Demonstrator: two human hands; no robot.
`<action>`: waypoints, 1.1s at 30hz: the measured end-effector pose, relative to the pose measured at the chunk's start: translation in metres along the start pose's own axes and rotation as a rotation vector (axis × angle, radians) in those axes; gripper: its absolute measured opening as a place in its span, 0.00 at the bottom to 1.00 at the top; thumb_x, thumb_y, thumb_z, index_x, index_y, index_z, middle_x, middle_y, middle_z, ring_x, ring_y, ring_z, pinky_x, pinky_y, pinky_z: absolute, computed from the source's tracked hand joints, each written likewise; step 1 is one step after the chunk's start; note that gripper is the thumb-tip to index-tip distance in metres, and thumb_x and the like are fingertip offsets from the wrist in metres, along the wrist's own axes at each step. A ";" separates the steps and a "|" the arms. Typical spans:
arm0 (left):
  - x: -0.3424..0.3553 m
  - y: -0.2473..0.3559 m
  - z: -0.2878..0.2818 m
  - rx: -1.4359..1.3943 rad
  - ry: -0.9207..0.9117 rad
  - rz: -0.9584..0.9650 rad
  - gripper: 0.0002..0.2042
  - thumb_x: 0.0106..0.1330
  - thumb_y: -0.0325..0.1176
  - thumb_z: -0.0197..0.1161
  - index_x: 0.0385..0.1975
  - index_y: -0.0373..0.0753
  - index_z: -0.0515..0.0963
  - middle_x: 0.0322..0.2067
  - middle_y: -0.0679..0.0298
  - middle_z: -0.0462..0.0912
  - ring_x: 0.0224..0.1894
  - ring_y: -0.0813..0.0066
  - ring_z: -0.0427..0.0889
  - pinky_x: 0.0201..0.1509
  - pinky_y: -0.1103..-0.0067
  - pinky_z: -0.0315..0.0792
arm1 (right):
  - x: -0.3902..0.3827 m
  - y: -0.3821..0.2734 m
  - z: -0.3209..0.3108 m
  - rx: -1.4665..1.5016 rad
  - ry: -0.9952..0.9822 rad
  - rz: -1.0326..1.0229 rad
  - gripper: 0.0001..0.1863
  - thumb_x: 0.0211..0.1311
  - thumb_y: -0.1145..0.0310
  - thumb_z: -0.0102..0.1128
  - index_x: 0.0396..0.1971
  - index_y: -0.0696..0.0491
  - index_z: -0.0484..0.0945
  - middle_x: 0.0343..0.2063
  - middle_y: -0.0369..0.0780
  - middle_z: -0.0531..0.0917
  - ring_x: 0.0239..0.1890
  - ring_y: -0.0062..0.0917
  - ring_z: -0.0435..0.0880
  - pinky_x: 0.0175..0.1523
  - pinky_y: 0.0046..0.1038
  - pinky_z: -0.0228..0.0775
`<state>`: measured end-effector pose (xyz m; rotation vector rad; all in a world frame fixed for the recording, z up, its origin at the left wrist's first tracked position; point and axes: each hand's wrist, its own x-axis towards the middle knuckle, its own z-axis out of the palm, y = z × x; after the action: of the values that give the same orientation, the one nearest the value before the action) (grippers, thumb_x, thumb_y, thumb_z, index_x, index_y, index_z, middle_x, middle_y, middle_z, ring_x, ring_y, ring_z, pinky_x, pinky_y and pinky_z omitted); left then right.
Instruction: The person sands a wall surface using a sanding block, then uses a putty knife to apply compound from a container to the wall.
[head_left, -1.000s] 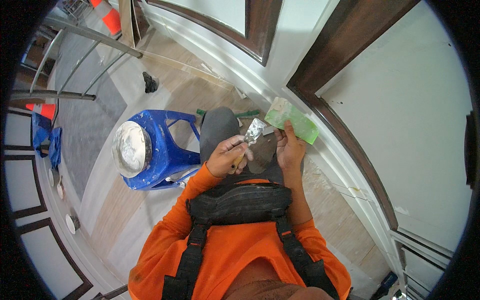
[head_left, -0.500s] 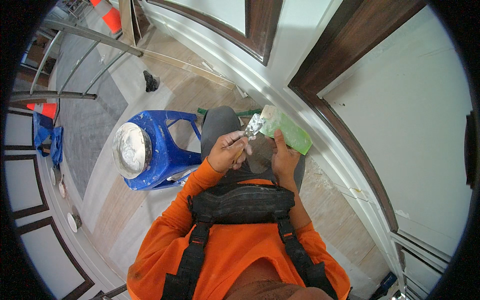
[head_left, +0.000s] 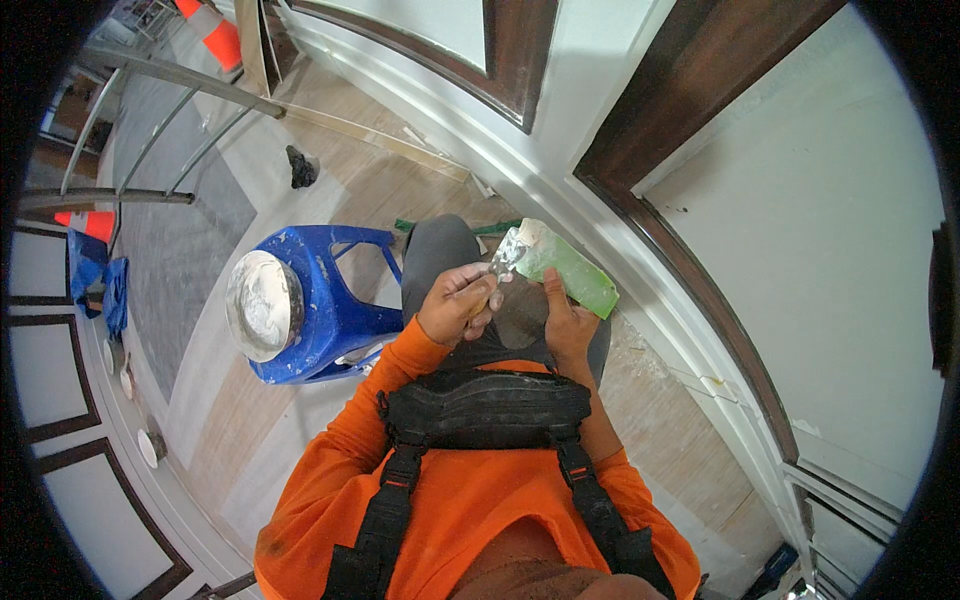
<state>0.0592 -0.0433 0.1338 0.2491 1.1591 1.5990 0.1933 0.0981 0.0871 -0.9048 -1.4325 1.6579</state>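
My left hand (head_left: 455, 305) is closed round the handle of a putty knife (head_left: 509, 249) whose blade is smeared with white paste. My right hand (head_left: 568, 330) grips a green plastic spreader (head_left: 585, 280) with pale paste on its upper end, which touches or overlaps the knife blade. Both hands are above my lap. To my left a blue plastic stool (head_left: 333, 332) bears a round metal container (head_left: 264, 304) of white paste.
A white panelled wall (head_left: 770, 250) with dark wood trim curves along my right. At upper left are a metal ladder-like frame (head_left: 170, 70), orange cones (head_left: 210, 30), leaning boards (head_left: 260, 45) and a blue bundle (head_left: 90, 280). A dark crumpled item (head_left: 300, 167) lies on the floor.
My right hand has moved the green spreader left and downward, so its upper end now meets the knife blade. The knife has shifted slightly; the stool and container stay put.
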 end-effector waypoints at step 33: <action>0.005 -0.033 -0.064 -0.241 0.186 0.041 0.18 0.77 0.37 0.56 0.63 0.38 0.71 0.38 0.61 0.84 0.28 0.76 0.77 0.29 0.78 0.73 | 0.079 0.307 -0.091 -0.851 -0.187 0.361 0.15 0.72 0.64 0.65 0.40 0.64 0.87 0.32 0.44 0.89 0.32 0.31 0.89 0.37 0.29 0.79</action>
<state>0.0355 -0.0763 0.0745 -0.0344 1.0929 1.8091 0.2079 0.1819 -0.2318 -1.5704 -2.2753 1.3750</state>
